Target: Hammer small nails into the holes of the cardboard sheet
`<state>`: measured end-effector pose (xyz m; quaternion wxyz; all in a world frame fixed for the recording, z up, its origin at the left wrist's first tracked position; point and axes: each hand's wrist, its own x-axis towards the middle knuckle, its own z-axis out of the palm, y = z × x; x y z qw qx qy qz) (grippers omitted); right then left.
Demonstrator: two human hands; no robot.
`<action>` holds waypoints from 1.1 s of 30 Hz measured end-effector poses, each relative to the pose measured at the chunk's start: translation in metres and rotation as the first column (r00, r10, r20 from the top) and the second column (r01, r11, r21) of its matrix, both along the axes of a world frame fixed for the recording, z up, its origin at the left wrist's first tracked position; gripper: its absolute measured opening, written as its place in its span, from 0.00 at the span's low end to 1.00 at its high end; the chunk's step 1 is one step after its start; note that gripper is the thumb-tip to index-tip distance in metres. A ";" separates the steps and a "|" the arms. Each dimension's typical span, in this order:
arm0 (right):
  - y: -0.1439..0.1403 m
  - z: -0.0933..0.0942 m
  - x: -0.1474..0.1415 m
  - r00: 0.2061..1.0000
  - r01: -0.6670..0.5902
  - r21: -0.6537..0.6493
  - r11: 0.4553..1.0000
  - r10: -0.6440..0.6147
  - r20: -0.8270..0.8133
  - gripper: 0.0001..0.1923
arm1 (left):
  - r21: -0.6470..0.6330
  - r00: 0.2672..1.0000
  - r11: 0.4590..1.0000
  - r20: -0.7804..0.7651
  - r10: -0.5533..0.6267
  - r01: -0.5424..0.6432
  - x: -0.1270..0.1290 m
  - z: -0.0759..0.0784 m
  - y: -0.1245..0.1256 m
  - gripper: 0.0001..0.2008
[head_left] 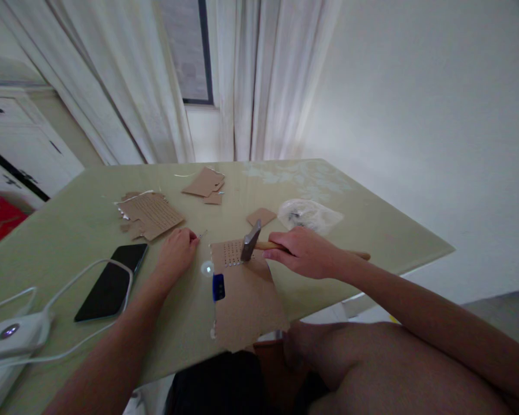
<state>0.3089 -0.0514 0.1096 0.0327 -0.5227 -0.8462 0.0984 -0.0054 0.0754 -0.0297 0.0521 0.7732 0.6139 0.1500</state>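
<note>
My right hand (305, 252) is closed around the wooden handle of a hammer (251, 241). The hammer's metal head is over the upper part of a cardboard sheet (246, 300), where rows of small marks or nail heads run across; I cannot tell whether it touches the sheet. To the left of the sheet, my left hand (177, 252) rests low over the table with its fingers pinched. At its fingertips shows a thin metal nail (203, 234). A blue piece with a dark face (218, 287) sits at the sheet's left edge.
On the table (350, 276) lie a dotted cardboard stack (153, 214), more cardboard pieces (204, 182), a small cardboard square (262, 217) and a clear plastic bag (310, 215) with dark bits inside. A phone (112, 282) and a white cabled power strip (17, 336) are at the left.
</note>
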 end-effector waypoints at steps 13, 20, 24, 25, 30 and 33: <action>0.011 -0.011 0.008 0.933 0.163 -0.056 0.985 -0.172 -0.315 0.22 | 0.070 0.994 0.998 0.105 -0.001 -0.007 0.001 0.003 -0.004 0.13; 0.020 -0.054 0.006 0.582 0.319 -0.429 0.845 -0.532 -0.616 0.22 | 0.169 0.892 0.984 0.437 -0.120 0.050 0.018 0.028 -0.019 0.18; 0.023 -0.067 -0.002 0.428 0.321 -0.538 0.780 -0.626 -0.652 0.20 | 0.281 0.621 0.939 0.705 -0.342 0.199 0.030 0.040 -0.049 0.12; 0.023 -0.068 -0.003 0.394 0.314 -0.564 0.764 -0.645 -0.654 0.20 | 0.286 0.607 0.924 0.697 -0.382 0.253 0.032 0.043 -0.056 0.10; 0.021 -0.067 -0.012 0.294 0.269 -0.641 0.719 -0.695 -0.656 0.21 | 0.302 0.610 0.842 0.585 -0.534 0.447 0.037 0.055 -0.076 0.07; 0.020 -0.066 -0.018 0.267 0.251 -0.655 0.712 -0.702 -0.660 0.21 | 0.301 0.638 0.827 0.531 -0.559 0.474 0.038 0.058 -0.078 0.08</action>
